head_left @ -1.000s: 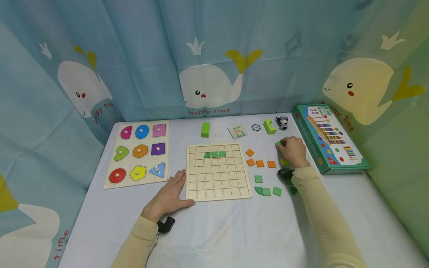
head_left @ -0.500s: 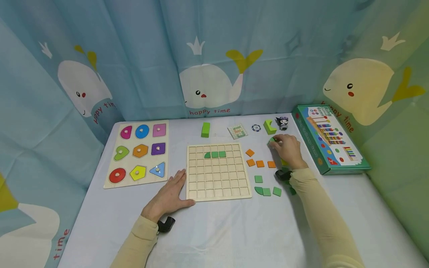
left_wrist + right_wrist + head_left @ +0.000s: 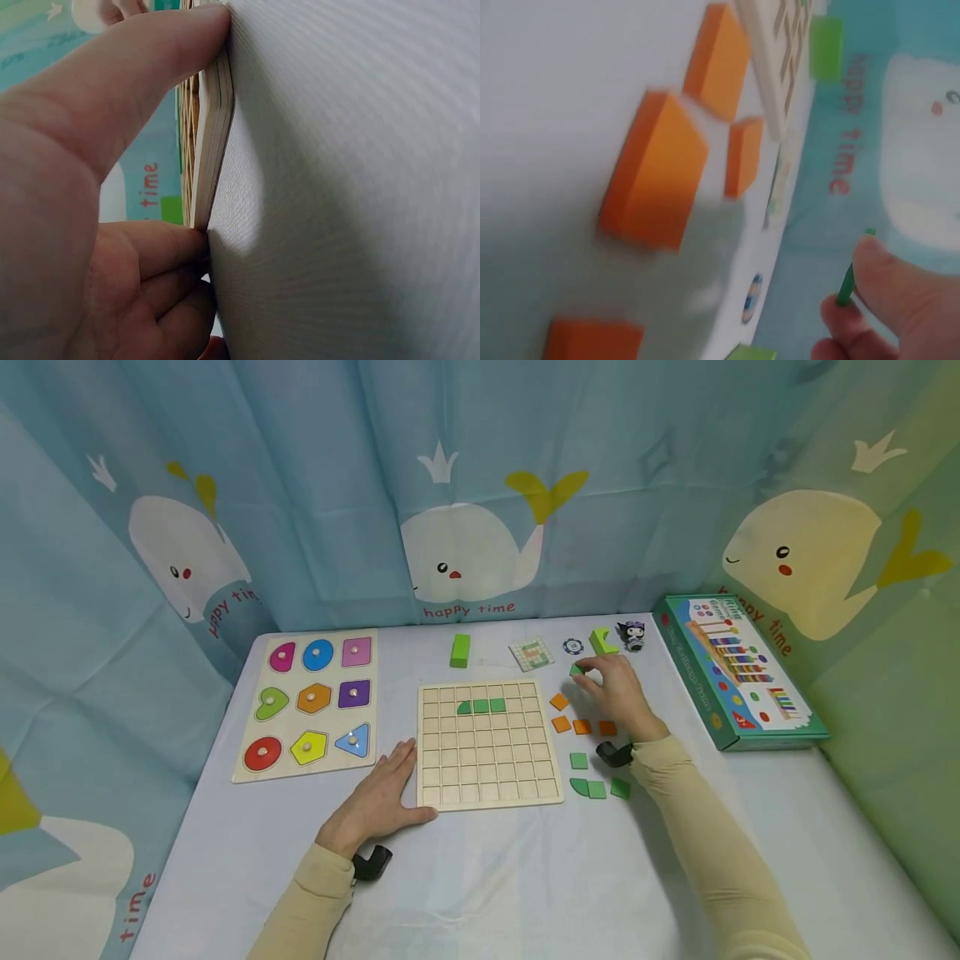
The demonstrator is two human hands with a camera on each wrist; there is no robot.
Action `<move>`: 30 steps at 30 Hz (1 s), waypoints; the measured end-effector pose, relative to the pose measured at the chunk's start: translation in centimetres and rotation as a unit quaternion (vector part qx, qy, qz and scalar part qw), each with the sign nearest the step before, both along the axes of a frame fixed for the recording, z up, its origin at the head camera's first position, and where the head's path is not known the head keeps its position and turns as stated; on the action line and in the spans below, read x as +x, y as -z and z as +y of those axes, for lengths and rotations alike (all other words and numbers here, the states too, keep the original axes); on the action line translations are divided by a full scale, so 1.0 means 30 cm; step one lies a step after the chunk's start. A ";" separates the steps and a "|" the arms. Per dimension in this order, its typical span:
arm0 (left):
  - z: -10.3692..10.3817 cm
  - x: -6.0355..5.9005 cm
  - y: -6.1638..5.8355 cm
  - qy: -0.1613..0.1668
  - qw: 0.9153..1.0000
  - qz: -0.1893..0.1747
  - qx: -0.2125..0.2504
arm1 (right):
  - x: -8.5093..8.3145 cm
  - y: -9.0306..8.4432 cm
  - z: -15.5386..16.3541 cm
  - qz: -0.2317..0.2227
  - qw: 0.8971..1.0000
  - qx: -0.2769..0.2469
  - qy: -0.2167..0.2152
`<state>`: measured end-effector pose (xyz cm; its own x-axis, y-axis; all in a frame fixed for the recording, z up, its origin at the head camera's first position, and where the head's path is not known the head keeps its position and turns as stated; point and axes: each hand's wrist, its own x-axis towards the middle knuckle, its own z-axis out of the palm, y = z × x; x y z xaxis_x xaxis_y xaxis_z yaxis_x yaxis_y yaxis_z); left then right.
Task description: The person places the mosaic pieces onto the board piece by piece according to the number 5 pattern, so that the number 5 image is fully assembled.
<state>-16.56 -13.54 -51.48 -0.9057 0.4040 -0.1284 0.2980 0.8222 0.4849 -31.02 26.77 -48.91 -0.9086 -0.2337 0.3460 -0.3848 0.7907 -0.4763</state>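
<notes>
Moved: your right hand (image 3: 618, 693) carried the green tile (image 3: 576, 670) closer to the grid board (image 3: 487, 744).
Right fingers: pinching it (tight).
Left hand (image 3: 378, 797): flat, fingers straight, touching the board's edge.

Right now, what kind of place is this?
Probably a child's play table. It has a whale-print curtain around it, a shape puzzle with coloured pegs, and a wooden grid board that takes small green tiles.

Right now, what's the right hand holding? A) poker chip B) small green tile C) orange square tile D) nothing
B: the right hand pinches a small green tile at its fingertips above the orange tiles; the right wrist view shows the tile's green edge too.
</notes>
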 end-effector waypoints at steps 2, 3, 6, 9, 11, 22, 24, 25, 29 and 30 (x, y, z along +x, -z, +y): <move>0.000 0.000 0.000 -0.001 1.000 -0.002 -0.001 | 0.004 -0.003 -0.018 0.007 1.000 -0.001 -0.013; 0.000 0.000 0.001 -0.002 1.000 -0.003 -0.002 | 0.006 -0.005 -0.026 0.010 1.000 -0.002 -0.019; 0.000 0.000 0.004 -0.002 1.000 -0.005 -0.003 | 0.014 -0.009 -0.051 0.014 0.999 -0.005 -0.032; -0.001 0.000 0.005 -0.003 1.000 -0.007 -0.005 | 0.018 -0.012 -0.074 0.011 0.999 -0.008 -0.045; -0.001 0.000 0.005 -0.003 1.000 -0.007 -0.005 | 0.021 -0.013 -0.088 0.008 0.999 -0.007 -0.053; 0.003 0.001 -0.001 -0.004 1.000 -0.009 -0.005 | 0.029 0.002 -0.146 0.013 0.996 0.012 -0.090; 0.003 0.000 0.000 -0.004 1.000 -0.009 -0.007 | 0.030 0.005 -0.158 0.014 0.995 0.017 -0.099; 0.003 0.000 0.000 -0.004 1.000 -0.009 -0.007 | 0.031 0.006 -0.164 0.013 0.994 0.018 -0.103; 0.002 -0.001 0.001 -0.003 1.000 -0.008 -0.010 | 0.038 0.011 -0.188 0.010 0.992 0.029 -0.118; 0.002 -0.002 0.001 -0.003 1.000 -0.008 -0.009 | 0.038 0.014 -0.194 0.009 0.992 0.035 -0.122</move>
<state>-16.60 -13.48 -51.51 -0.9062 0.3954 -0.1497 0.2848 0.8326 0.4751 -29.87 20.95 -49.34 -0.8165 -0.4693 0.3363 -0.5759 0.7038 -0.4159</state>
